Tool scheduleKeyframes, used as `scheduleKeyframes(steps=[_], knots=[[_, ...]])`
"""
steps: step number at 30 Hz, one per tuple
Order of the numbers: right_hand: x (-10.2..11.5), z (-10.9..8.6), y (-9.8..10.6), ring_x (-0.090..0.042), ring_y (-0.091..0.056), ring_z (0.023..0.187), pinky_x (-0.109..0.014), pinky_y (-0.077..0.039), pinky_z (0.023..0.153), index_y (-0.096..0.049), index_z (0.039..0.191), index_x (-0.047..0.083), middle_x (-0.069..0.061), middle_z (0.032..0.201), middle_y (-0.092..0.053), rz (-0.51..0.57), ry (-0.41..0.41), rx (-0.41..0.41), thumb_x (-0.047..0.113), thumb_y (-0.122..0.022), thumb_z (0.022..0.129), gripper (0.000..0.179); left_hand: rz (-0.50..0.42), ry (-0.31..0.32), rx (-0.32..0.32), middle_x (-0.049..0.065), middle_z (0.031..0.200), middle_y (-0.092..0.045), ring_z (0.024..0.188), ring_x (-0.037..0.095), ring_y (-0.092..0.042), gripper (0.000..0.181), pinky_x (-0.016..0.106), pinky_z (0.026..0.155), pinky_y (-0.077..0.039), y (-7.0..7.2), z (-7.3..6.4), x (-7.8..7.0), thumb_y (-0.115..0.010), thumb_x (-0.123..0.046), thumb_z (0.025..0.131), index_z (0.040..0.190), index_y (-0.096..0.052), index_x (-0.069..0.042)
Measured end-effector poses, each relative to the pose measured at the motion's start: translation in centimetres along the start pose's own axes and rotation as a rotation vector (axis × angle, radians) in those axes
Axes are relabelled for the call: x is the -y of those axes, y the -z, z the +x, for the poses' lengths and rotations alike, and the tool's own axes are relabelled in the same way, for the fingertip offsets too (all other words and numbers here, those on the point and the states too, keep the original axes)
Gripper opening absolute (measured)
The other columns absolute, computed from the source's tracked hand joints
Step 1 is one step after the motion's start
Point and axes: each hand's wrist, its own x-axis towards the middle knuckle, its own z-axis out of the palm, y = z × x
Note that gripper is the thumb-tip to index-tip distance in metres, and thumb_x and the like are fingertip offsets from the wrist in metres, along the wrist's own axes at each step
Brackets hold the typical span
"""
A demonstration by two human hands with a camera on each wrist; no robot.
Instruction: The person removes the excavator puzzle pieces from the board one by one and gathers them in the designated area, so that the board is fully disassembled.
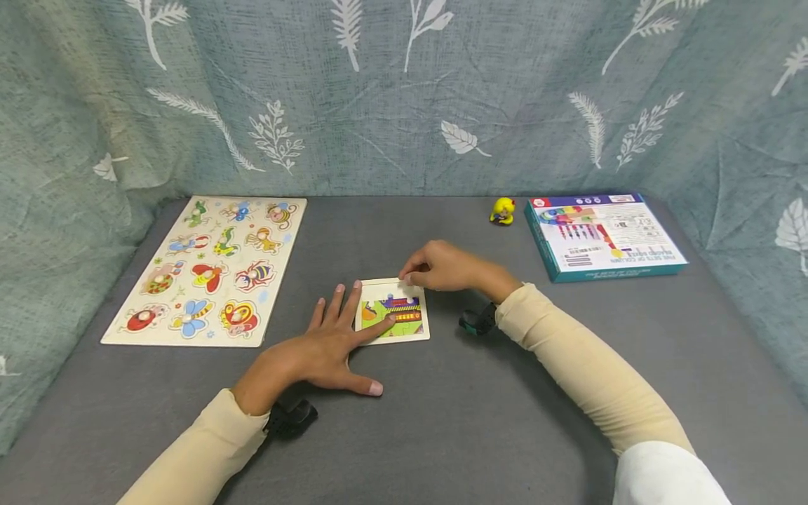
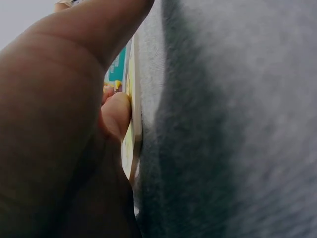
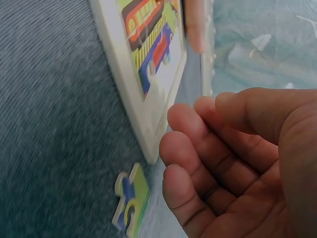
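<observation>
A small wooden-framed jigsaw puzzle point(image 1: 409, 339), partly filled with a colourful picture, lies flat on the grey table. Spread palm-down at its left side is my left hand point(image 1: 328, 347). Its index finger reaches across the picture, the middle fingertip meets the left border, and the thumb rests on the table. My right hand point(image 1: 449, 266) is at the puzzle's upper right corner, fingers curled and thumb tip against the index finger. No object shows between those fingertips. Beside the frame's corner, a loose green and blue puzzle piece point(image 3: 141, 191) lies under the right hand, hidden in the head view.
A large insect peg puzzle board point(image 1: 217, 280) lies at the left. Toward the back right are a small yellow toy point(image 1: 503, 210) and a teal-edged flat box point(image 1: 606, 235). A patterned curtain point(image 1: 391, 105) hangs along the table's far edge.
</observation>
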Motion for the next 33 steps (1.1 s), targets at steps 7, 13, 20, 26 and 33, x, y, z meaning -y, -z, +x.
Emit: scheduleKeyframes(steps=[7,13,20,26,33], knots=[[0.6,0.9,-0.6,-0.009,-0.060,0.073,-0.027,-0.047,0.069,-0.074,0.110,0.005,-0.001,0.098,-0.072,0.011,0.037,-0.002,0.014,-0.057,0.098,0.023,-0.016,-0.013,-0.011,0.024,0.155,0.023,0.139,0.045,0.023,0.104,0.065,0.106,0.010,-0.1,-0.2,0.2,-0.068,-0.073,0.071,0.156,-0.024,-0.033],[1.1,1.5,-1.0,-0.008,-0.061,0.075,-0.026,-0.047,0.071,-0.074,0.112,0.005,0.000,0.098,-0.073,0.018,0.045,0.001,0.015,-0.057,0.097,0.024,-0.011,-0.018,-0.007,0.024,0.156,0.022,0.139,0.046,0.023,0.106,0.066,0.105,0.010,-0.1,-0.2,0.2,-0.070,-0.073,0.070,0.156,-0.023,-0.033],[1.6,2.0,-1.6,-0.009,-0.054,0.058,-0.026,-0.045,0.061,-0.072,0.116,0.004,0.000,0.094,-0.073,0.080,0.046,0.031,0.013,-0.055,0.098,0.026,-0.019,-0.033,-0.004,0.023,0.156,0.022,0.139,0.044,0.024,0.103,0.066,0.105,0.010,-0.2,0.0,0.2,-0.069,-0.072,0.072,0.156,-0.023,-0.033],[2.1,2.6,-2.1,-0.008,-0.047,0.054,-0.025,-0.043,0.059,-0.072,0.115,0.003,0.000,0.089,-0.072,0.110,0.065,0.051,0.012,-0.054,0.098,0.026,-0.011,-0.032,-0.010,0.022,0.156,0.021,0.139,0.045,0.024,0.103,0.067,0.105,0.010,-0.3,-0.1,0.3,-0.068,-0.073,0.072,0.156,-0.023,-0.032],[2.3,2.9,-2.7,-0.005,-0.039,0.044,-0.023,-0.036,0.050,-0.071,0.115,0.003,-0.002,0.068,-0.064,0.118,0.036,0.073,0.011,-0.052,0.097,0.028,-0.006,-0.041,-0.007,0.021,0.157,0.021,0.139,0.044,0.023,0.103,0.067,0.105,0.010,-0.3,-0.1,0.3,-0.067,-0.073,0.073,0.156,-0.023,-0.033]])
